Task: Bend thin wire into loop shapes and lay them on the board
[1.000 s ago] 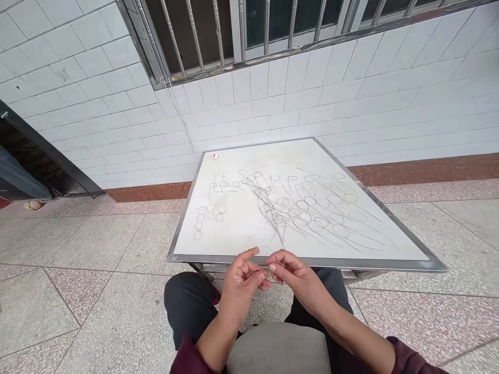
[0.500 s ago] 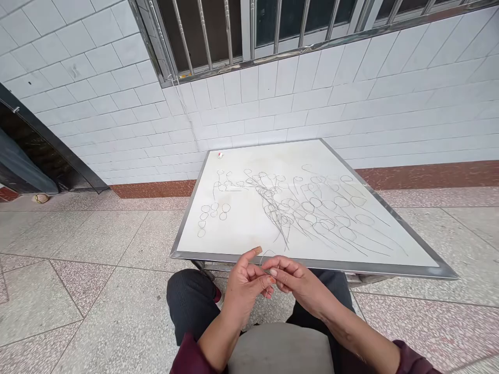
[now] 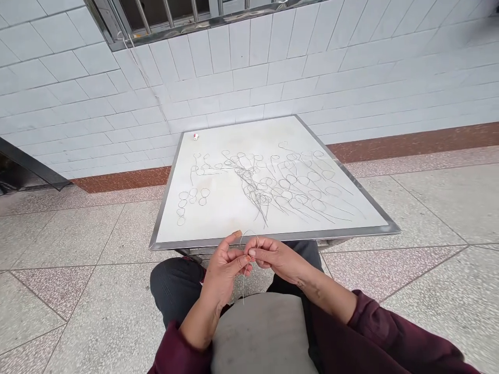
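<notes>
A thin wire is pinched between my two hands, just in front of the table's near edge. Its upper part bends into a loop above my fingers, and a straight tail hangs below. My left hand grips it between thumb and a finger, with the index finger stretched upward. My right hand holds it with thumb and index fingertip, close against the left fingertips. On the white table beyond lie many looped wires with long tails, heaped in the middle and right. Small double-ring wire pieces lie at the left.
A small red-and-white object sits at the table's far left corner. Behind the table stands a tiled wall with a barred window. My knees are under the near edge, and a grey cushion-like surface covers my lap.
My view has tilted down and turned right, so the table appears farther left. Both hands stay together on the wire, and its tail now hangs longer and more plainly below them.
</notes>
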A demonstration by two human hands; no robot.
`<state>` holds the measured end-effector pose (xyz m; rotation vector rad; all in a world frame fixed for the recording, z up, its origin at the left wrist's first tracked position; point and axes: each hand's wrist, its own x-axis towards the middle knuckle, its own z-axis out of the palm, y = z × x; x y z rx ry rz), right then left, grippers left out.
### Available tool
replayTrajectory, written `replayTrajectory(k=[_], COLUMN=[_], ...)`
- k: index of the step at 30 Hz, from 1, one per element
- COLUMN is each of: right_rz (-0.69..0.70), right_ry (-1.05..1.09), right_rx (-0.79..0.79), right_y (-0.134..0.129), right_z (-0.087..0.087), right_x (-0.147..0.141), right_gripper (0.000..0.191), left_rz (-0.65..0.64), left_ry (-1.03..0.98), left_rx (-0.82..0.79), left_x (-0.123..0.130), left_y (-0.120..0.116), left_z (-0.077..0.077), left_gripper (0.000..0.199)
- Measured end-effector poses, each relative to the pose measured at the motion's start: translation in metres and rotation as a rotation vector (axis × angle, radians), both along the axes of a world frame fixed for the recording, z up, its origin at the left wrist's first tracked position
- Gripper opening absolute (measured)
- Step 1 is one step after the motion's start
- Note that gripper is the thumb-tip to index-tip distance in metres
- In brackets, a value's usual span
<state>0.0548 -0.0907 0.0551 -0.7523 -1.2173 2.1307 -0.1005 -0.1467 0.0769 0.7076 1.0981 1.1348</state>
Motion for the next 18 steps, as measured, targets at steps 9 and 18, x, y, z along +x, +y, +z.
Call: replayTrajectory(k=[9, 18], right_rz=[0.038, 0.011], right_ry=[0.004, 0.006], right_rx=[0.023, -0.038], right_y=[0.0017, 0.0024], right_z=[-0.0042, -0.0018], right_x=[0.0023, -0.0003], right_gripper=[0.025, 0.027], left_rz=[0.014, 0.018], left_ry=[0.016, 0.013], left_rx=[-0.041, -0.029], left_x=[-0.0003, 0.0015], left_y=[0.0022, 0.0009], left_z=[-0.0009, -0.0031], left_gripper=[0.07, 0.071])
